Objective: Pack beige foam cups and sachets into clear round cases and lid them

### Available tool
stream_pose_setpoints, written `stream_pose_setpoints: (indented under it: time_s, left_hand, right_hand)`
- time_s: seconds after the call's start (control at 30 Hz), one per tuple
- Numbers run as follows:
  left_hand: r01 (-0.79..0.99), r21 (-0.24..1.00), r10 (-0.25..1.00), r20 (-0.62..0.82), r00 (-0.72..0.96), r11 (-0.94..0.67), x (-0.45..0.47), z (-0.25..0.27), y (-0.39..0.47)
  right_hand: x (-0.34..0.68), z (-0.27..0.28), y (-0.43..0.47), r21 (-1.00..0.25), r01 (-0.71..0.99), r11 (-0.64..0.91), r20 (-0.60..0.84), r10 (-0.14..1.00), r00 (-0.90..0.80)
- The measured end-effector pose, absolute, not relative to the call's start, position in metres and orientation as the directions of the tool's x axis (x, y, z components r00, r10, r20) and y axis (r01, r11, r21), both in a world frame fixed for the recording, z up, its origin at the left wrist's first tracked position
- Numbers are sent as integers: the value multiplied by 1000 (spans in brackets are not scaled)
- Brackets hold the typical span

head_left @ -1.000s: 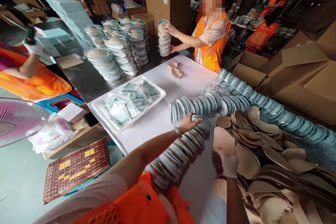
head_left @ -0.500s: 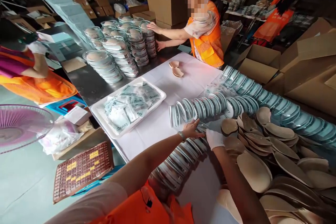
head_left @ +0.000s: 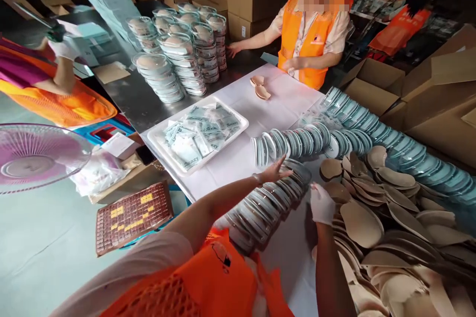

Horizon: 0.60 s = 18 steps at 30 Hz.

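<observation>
My left hand (head_left: pixel 275 172) lies flat, fingers apart, on the top end of a slanted row of clear round cases (head_left: pixel 266 205) on the white-covered table (head_left: pixel 241 158). My right hand (head_left: pixel 322 204), in a white glove, rests at the near edge of a big heap of beige oval pads (head_left: pixel 386 223), beside that row; it seems to hold nothing. A second, longer row of blue-rimmed cases (head_left: pixel 334 136) runs to the right behind both hands.
A white tray of sachets (head_left: pixel 199 133) sits left of the rows. Stacks of filled cases (head_left: pixel 178 57) stand on the steel bench. Two beige pads (head_left: pixel 260 88) lie before a person in an orange vest (head_left: pixel 312 34). Another person (head_left: pixel 55 84) and a fan (head_left: pixel 33 156) are left; cardboard boxes (head_left: pixel 439 104) right.
My right hand, which held up a beige pad a second ago, has come down empty to the heap's edge. My left hand stayed on the case row. The person opposite let go of the stacks.
</observation>
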<state>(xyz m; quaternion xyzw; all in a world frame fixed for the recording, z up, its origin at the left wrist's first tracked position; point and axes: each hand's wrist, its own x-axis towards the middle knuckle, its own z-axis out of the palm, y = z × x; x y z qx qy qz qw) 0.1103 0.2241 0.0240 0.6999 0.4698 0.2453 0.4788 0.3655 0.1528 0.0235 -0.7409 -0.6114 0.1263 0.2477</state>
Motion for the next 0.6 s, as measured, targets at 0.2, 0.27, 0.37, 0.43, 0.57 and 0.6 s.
stream_pose_setpoints:
  time_s: [0.2,0.27,0.37,0.43,0.57,0.6]
  left_hand:
    - [285,959,898,-116,424,-10,-1,8,130]
    - [282,959,893,-133,429,8,-22,3,99]
    - [321,947,874,-165,457,11,-41,-5,62]
    - [380,924,857,-223,464,35,-46,-9,42]
    - [487,871,809,-330,486,62,-34,-12,17]
    - [499,865,798,-340,497,58,-29,-12,13]
  right_hand:
    - [341,16,83,-654,745,-134,130,950,285]
    - [312,18,75,-607,794,-45,178,965,191]
    - [269,24,83,-567,823,-20,236,954,185]
    - [248,25,96,-563,825,-40,242,947,211]
    - [225,11,103,-546,834,-81,219,947,235]
    - [221,4,97,-544,834,-95,196,952,236]
